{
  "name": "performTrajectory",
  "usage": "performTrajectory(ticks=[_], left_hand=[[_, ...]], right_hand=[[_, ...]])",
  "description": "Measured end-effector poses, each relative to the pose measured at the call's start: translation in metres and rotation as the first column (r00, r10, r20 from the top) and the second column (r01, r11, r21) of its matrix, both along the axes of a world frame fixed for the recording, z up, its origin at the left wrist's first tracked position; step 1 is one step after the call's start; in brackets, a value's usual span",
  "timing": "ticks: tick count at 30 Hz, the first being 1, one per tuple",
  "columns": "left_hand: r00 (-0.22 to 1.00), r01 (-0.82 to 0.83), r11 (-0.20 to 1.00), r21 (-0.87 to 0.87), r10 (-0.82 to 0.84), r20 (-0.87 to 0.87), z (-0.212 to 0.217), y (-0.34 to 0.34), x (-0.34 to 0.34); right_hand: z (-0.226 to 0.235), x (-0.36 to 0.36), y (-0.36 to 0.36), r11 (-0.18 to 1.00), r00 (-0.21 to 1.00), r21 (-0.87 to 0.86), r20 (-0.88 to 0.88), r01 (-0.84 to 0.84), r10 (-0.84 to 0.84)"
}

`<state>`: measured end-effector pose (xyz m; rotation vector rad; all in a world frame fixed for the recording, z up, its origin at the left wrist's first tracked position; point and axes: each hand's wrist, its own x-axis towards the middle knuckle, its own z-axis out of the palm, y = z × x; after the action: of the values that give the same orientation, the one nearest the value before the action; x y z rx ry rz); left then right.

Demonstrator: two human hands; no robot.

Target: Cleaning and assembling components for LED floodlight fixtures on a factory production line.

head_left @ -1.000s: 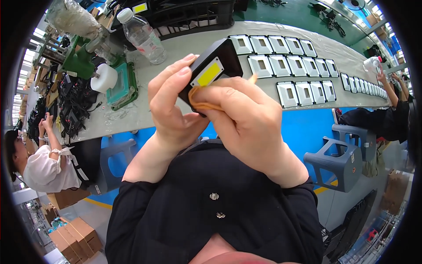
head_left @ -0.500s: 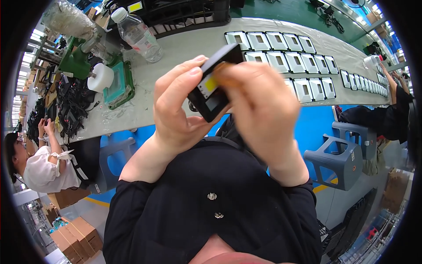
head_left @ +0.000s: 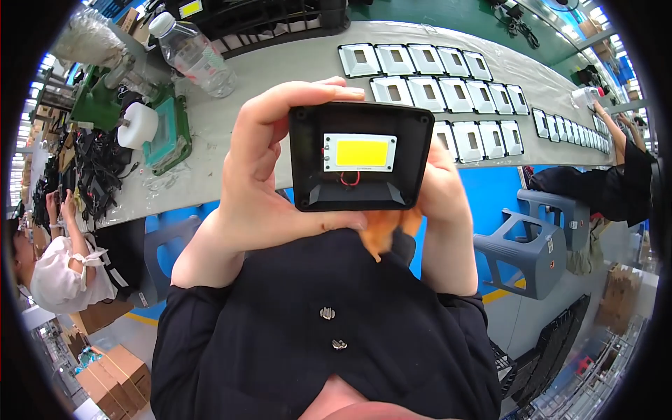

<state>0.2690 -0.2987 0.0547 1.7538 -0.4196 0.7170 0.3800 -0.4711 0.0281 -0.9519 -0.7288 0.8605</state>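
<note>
A black square lamp housing (head_left: 308, 161) faces me, its inside showing. In it sits a white LED board with a yellow panel (head_left: 362, 152), and a short red wire loops out below. My left hand (head_left: 252, 175) grips the housing from the left, fingers over the top edge and thumb along the bottom. Behind the housing's right side is my right hand (head_left: 446, 183), its fingers mostly hidden, closed on an orange cloth (head_left: 379, 234) that hangs below the housing.
Rows of white reflector frames (head_left: 423, 93) lie on the table (head_left: 245, 140). A plastic bottle (head_left: 196, 59), a black crate (head_left: 280, 31) and a green hand press (head_left: 105, 98) stand to the left. People work at both sides; grey stools (head_left: 525, 245) stand right.
The housing has turned from a steep tilt to face me, showing its LED board. My right hand has moved from across its front to behind its right side with the orange cloth.
</note>
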Motion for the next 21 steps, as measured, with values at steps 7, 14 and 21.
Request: performTrajectory(ticks=[7, 14, 21], left_hand=[[0.958, 0.220, 0.975, -0.041, -0.224, -0.181, -0.002, -0.006, 0.020], [0.854, -0.013, 0.894, 0.448, 0.243, -0.461, -0.094, 0.012, 0.070], [0.879, -0.117, 0.518, 0.847, 0.452, -0.155, -0.140, -0.006, 0.110]], right_hand=[[-0.009, -0.001, -0.021, 0.995, 0.836, 0.092, -0.543, -0.031, 0.076], [-0.063, 0.006, -0.084, 0.826, 0.892, 0.564, -0.373, 0.001, 0.254], [-0.023, -0.021, -0.073, 0.919, 0.749, 0.350, -0.654, 0.179, 0.104]])
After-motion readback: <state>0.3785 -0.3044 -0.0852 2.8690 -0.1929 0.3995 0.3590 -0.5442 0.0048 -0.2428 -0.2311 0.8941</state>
